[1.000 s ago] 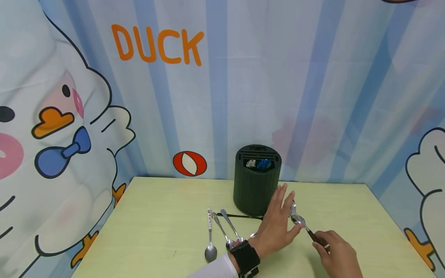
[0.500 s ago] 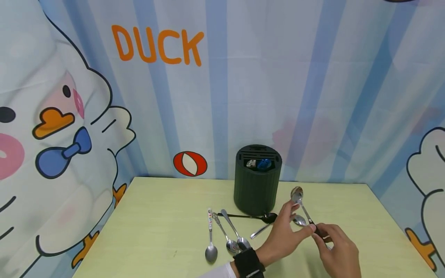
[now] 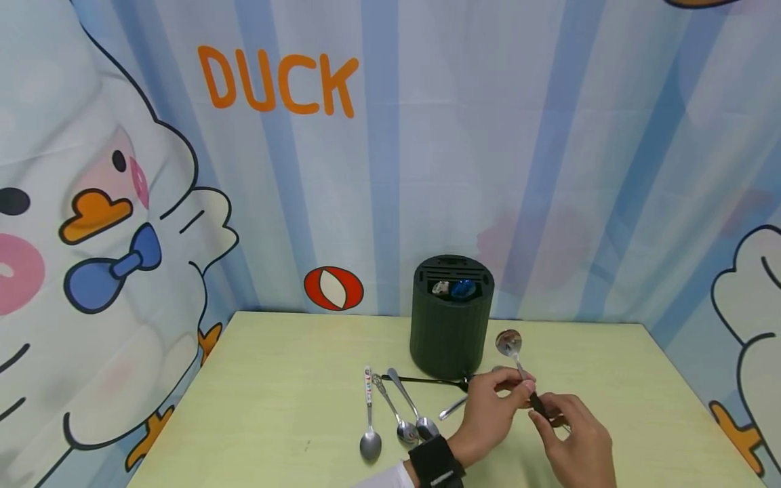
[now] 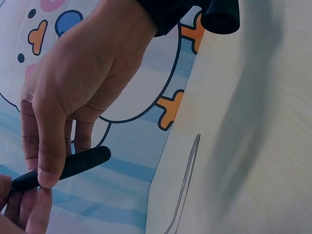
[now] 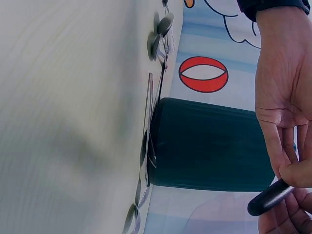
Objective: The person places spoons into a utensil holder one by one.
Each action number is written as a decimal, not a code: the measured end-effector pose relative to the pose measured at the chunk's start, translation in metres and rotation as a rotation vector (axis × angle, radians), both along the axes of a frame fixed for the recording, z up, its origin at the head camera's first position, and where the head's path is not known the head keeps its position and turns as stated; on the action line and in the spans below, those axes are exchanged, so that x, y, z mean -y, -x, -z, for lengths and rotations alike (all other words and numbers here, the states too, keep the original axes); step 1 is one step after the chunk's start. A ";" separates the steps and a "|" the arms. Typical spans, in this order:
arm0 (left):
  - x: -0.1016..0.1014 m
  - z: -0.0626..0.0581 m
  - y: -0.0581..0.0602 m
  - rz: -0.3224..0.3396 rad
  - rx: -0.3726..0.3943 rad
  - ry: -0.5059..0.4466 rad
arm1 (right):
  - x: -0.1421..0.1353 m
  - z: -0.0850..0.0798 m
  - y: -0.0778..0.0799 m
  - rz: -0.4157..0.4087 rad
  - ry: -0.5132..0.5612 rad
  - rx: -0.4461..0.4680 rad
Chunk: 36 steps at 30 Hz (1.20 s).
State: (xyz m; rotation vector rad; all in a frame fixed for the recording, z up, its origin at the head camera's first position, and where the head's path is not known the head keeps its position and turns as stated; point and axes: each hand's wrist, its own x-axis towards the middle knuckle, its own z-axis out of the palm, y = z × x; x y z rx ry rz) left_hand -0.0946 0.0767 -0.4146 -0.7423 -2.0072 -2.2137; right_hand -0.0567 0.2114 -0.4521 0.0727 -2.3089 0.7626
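A spoon with a silver bowl and black handle (image 3: 508,342) is raised over the table's right half, bowl pointing up and away. My left hand (image 3: 491,409) pinches it near the top of the handle, while my right hand (image 3: 576,437) pinches the handle lower down. Seen from the left wrist, the right hand (image 4: 87,73) has its thumb pressed along the black handle (image 4: 83,163), whose rounded end sticks out. The right wrist view shows the left hand (image 5: 285,87) meeting the same handle (image 5: 268,199), with the right hand's fingers partly visible beneath.
A dark green ribbed cylinder holder (image 3: 451,339) stands at the back, blue and whitish items in its top opening. A patterned-handle spoon (image 3: 369,444), two silver spoons (image 3: 407,432) (image 3: 427,428) and a black spoon (image 3: 427,381) lie left. My left hand partly covers a silver handle (image 3: 453,408).
My left hand had straight, spread fingers and now pinches the spoon. The bowl has swung up and to the left. My right hand has shifted slightly left, keeping its hold.
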 end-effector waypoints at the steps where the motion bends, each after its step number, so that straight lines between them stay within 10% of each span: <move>1: 0.001 0.000 0.000 -0.002 -0.016 -0.006 | 0.001 0.000 0.000 -0.011 0.003 0.003; 18: 0.014 -0.007 0.003 0.035 -0.064 -0.064 | -0.007 -0.025 0.005 -0.218 0.020 -0.049; 32: 0.029 -0.020 -0.004 0.027 -0.215 0.156 | -0.003 -0.062 0.024 -0.358 0.179 0.121; 36: 0.026 -0.006 0.007 0.035 -0.246 0.176 | 0.002 -0.069 0.023 -0.366 0.213 0.138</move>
